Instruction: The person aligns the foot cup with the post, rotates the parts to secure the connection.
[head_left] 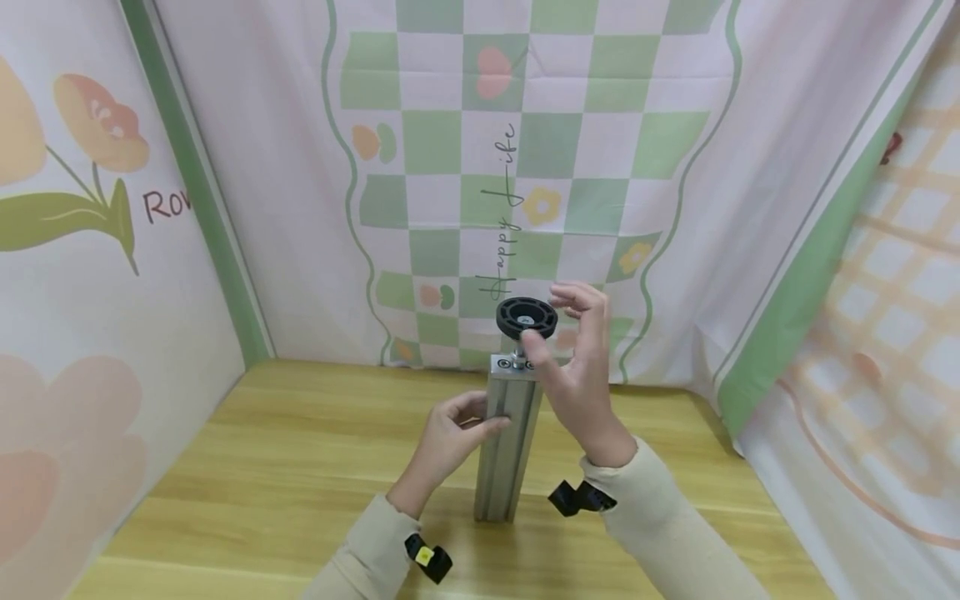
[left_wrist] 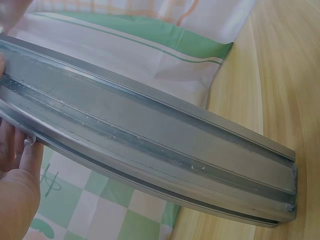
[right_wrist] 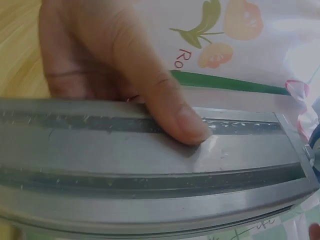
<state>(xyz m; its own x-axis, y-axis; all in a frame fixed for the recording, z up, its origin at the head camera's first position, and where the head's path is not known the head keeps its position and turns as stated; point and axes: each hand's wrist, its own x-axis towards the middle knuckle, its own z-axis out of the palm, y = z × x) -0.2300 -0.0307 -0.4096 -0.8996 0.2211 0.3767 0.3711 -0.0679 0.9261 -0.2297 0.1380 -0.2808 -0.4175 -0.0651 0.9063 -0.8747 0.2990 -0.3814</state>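
A grey slotted aluminium profile [head_left: 507,450] stands upright on the wooden table in the head view. A black round levelling foot [head_left: 527,317] sits on its top end, disc upward, on a metal stem. My left hand [head_left: 453,433] grips the profile from the left, thumb across the near face; the right wrist view shows that thumb [right_wrist: 185,125] lying over a slot. Around the levelling foot my right hand [head_left: 585,367] spreads its fingers; its thumb overlaps the disc's near rim, and the other fingers stand apart from the disc on the right.
The yellowish wooden table [head_left: 300,467] lies under the profile. Behind it hangs a white and green checked cloth [head_left: 480,167], with printed curtains on both sides. A black strap device [head_left: 429,557] is on the left wrist, another black device [head_left: 581,498] on the right.
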